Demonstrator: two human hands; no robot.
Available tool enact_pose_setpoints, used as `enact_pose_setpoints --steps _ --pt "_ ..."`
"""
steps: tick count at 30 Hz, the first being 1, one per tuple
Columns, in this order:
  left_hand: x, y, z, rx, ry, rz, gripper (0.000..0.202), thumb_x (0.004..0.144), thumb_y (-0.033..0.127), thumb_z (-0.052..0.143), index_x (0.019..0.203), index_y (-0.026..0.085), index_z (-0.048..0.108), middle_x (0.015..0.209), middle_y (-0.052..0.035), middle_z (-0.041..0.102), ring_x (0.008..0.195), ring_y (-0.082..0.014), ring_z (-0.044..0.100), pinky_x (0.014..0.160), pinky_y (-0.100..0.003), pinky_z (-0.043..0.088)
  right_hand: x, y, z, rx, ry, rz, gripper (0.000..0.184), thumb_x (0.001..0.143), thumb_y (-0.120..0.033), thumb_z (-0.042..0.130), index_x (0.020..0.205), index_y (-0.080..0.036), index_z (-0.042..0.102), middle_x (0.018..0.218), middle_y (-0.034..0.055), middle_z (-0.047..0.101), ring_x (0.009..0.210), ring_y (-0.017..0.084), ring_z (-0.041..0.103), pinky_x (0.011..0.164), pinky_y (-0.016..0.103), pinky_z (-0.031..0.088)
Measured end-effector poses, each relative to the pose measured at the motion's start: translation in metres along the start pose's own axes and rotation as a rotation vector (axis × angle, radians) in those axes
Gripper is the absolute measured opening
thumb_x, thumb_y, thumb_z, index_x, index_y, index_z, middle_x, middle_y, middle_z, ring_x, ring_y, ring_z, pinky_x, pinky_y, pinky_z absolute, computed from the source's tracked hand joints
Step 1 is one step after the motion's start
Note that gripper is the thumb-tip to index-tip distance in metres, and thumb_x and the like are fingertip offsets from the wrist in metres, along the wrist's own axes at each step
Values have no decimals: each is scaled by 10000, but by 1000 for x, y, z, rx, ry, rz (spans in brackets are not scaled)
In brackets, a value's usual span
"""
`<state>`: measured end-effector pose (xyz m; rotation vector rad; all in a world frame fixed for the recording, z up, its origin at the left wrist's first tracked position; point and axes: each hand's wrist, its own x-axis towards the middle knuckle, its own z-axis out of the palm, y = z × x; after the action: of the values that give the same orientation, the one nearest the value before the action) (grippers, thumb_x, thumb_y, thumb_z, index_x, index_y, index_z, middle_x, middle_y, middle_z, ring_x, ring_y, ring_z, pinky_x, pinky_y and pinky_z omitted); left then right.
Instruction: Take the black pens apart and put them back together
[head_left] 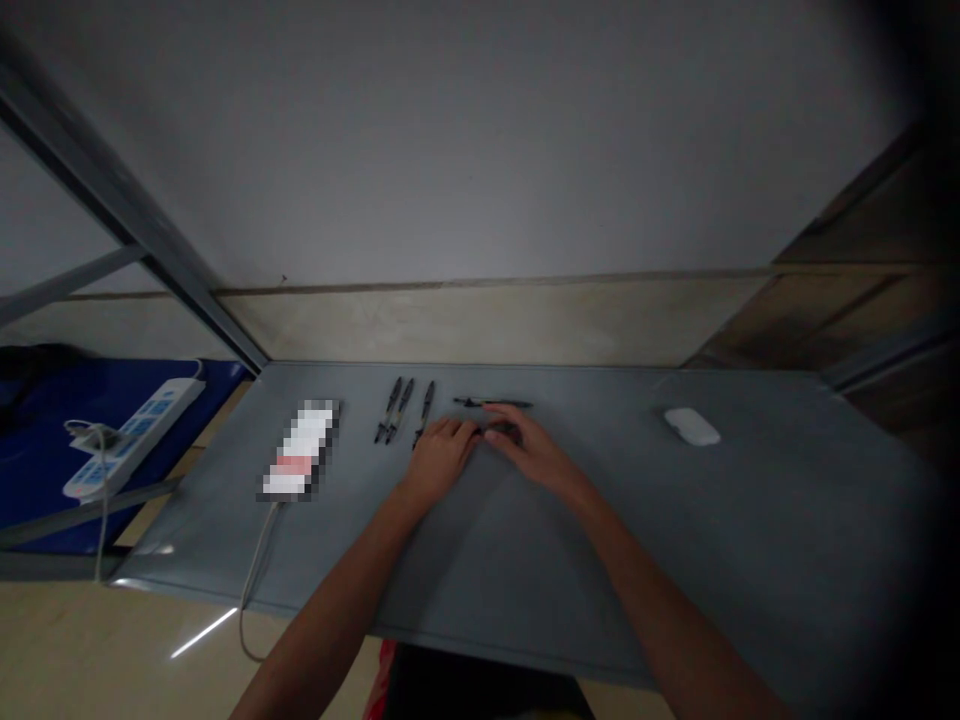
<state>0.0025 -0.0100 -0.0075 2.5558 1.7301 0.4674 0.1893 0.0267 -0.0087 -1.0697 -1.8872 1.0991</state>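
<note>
Writing: unreadable, pixelated box [300,450]
Left hand [442,460]: half-curled, palm down, grip unclear
Right hand [536,450]: fingers over small dark object [504,432], grip unclear
Pens [401,410]: lying just ahead of both hands, on grey table [675,560]

White mouse [691,426] on the table's [675,540] right side, and off its left edge (cord [101,500] trailing) a power strip [133,438] on a blue mat [45,400]!
</note>
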Motion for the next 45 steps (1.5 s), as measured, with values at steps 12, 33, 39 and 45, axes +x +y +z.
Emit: enact_pose_setpoints --steps 12,33,39,45 --pt "-3 -2 -9 -72 4 -94 359 1008 395 345 1086 234 656 933 -60 717 866 -186 670 778 -292 510 2 3 -16 -43 52 -102 222 858 -223 582 1023 -269 724 1065 56 723 1008 217 658 852 357 514" --pt "-3 -3 -16 -68 82 -291 437 973 505 373 926 216 698 778 -55 721 690 -166 644 600 -231 404 4 45 -55 -418 519 55 133 843 -333 557 789 -232 626 843 102 669 857 279 612 869 483 465" --pt "-4 1 -18 -72 83 -317 494 952 571 375 847 214 700 748 -49 720 673 -162 632 573 -231 359 6 31 -44 -302 540 22 246 869 -451 555 850 -236 673 987 144 656 943 311 608 886 491 467" --pt "-5 -1 -17 -41 91 -315 514 936 599 387 803 211 696 727 -49 718 650 -161 625 553 -235 329 4 5 -18 185 127 92 576 950 -643 285 1029 -221 670 779 74 709 672 203 638 609 334 484"
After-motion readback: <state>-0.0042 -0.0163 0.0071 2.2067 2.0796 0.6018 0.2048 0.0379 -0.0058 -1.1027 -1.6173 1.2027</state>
